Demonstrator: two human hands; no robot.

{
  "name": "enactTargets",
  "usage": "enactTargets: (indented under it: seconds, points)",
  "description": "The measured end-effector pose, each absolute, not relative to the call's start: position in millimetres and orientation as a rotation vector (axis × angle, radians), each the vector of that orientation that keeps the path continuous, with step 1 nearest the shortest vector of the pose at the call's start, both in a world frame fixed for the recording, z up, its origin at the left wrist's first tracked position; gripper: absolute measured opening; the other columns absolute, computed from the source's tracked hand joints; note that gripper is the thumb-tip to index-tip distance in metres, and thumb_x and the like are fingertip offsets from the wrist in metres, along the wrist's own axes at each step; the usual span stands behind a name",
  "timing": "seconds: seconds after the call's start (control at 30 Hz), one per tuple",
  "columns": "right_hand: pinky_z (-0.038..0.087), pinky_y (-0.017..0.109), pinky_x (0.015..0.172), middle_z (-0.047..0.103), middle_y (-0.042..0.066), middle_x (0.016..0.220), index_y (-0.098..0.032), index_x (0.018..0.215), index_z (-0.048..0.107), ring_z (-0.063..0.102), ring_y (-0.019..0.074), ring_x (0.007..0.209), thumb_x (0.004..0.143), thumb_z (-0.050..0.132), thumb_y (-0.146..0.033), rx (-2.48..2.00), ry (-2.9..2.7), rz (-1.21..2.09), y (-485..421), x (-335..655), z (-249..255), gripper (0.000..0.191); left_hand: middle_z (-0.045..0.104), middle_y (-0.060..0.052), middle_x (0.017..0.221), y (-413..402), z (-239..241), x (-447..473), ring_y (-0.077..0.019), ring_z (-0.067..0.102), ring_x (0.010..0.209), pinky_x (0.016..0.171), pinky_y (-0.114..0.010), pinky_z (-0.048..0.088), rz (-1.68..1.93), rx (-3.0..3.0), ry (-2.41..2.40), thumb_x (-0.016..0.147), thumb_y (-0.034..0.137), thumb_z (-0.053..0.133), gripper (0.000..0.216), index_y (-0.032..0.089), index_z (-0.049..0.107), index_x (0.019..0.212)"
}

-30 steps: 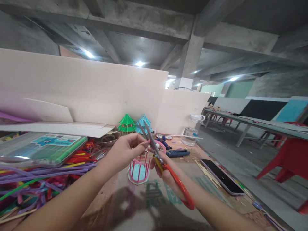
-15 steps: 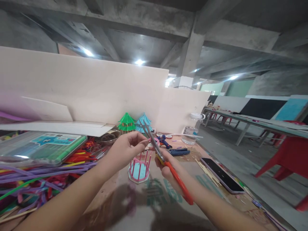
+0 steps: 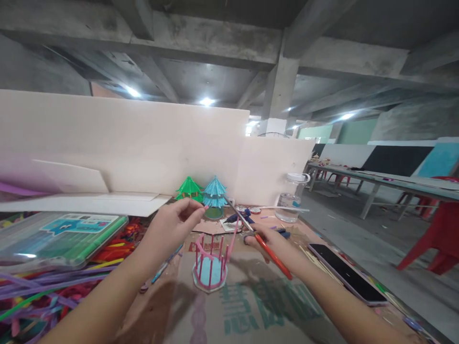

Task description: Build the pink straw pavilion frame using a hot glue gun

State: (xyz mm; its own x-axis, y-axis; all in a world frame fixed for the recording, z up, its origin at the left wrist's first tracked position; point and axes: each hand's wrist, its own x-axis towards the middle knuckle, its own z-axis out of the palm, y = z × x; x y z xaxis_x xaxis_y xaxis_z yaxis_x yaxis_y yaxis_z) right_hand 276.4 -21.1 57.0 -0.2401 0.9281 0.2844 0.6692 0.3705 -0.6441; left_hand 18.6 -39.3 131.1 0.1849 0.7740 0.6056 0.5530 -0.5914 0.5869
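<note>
Bare concrete beams and 2 white foam boards (image 3: 125,143) are backing a cluttered craft table. Far left, 1 clear plastic case (image 3: 60,236) is lying on a heap of coloured sticks (image 3: 53,286), too many to count.

Person's left hand (image 3: 172,224) is hovering above the cardboard sheet (image 3: 258,310), thumb & forefinger pinching together. A pink speck at the tips is too small to ID. Just below & right of it, 1 pink-and-blue stick model (image 3: 211,265) is standing upright on the cardboard. Behind it, 2 small pagodas are standing side by side against the board: 1 green pagoda model (image 3: 189,188), 1 blue pagoda model (image 3: 214,196).

Ctr-right, the right hand (image 3: 276,241) is clamping 1 pair of orange-handled scissors (image 3: 267,249), held above the table just right of the stick model. Long axis is running diagonally. Handles are sitting low & right, toward the person. Blades, looking closed, are pointing up, left & away, w/ tips ending near the blue pagoda model.

Further right, 1 clear jar (image 3: 291,197) w/ white lid is standing near the table edge. 1 black phone (image 3: 349,273) is lying flat, w/ thin wooden sticks (image 3: 311,253) just beside it. Bkgd right, 1 long table (image 3: 380,180) and red chairs (image 3: 430,239) are standing well apart from the work.
</note>
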Motion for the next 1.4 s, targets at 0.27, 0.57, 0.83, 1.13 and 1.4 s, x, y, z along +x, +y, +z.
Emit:
enactTargets:
  seconds: [0.27,0.57,0.83,1.13,1.4]
  points:
    - [0.047,0.033,0.082,0.069,0.014,0.121,-0.021,0.122,0.066,0.065,0.0309,0.109,0.081,0.063,-0.028,-1.84,-2.322,0.395,-35.1,269.3,54.2,0.042,0.067,-0.003,0.074,-40.8,135.5,17.9,-0.0174,0.059,0.069,0.067,-0.029,0.048,1.353,2.237,1.307,0.082,0.052,0.055,0.035,0.019,0.067,0.079]
    - [0.047,0.032,0.077,0.073,0.014,0.112,-0.02,0.115,0.069,0.068,0.0305,0.101,0.085,0.06,-0.035,-1.833,-2.527,0.213,-38.5,273.1,59.6,0.035,0.066,-0.009,0.095,-35.9,130.3,18.7,-0.0227,0.06,0.083,0.074,-0.035,0.049,1.362,2.314,1.203,0.086,0.045,0.045,0.036,0.018,0.067,0.096]
    - [0.046,0.03,0.091,0.066,0.012,0.126,-0.018,0.127,0.063,0.062,0.0266,0.114,0.087,0.062,-0.03,-1.817,-2.138,0.186,17.3,299.7,64.0,0.042,0.062,-0.003,0.08,-41.0,133.3,18.2,-0.0188,0.055,0.073,0.065,-0.03,0.043,1.285,2.241,1.202,0.086,0.049,0.046,0.033,0.019,0.059,0.088]
    - [0.05,0.03,0.085,0.069,0.017,0.117,-0.008,0.124,0.06,0.066,0.0247,0.105,0.083,0.067,-0.026,-1.885,-1.912,0.375,86.1,292.6,40.9,0.045,0.062,-0.002,0.08,-40.7,134.9,13.5,-0.0186,0.056,0.073,0.064,-0.029,0.043,1.279,2.248,1.225,0.088,0.05,0.045,0.034,0.019,0.058,0.086]
    - [0.051,0.03,0.078,0.075,0.013,0.093,-0.008,0.105,0.067,0.069,0.024,0.091,0.08,0.065,-0.022,-1.776,-1.755,0.51,87.8,291.2,39.8,0.028,0.063,-0.003,0.083,-42.1,137.2,14.9,-0.0195,0.057,0.076,0.069,-0.03,0.043,1.215,2.268,1.296,0.087,0.049,0.043,0.033,0.019,0.059,0.088]
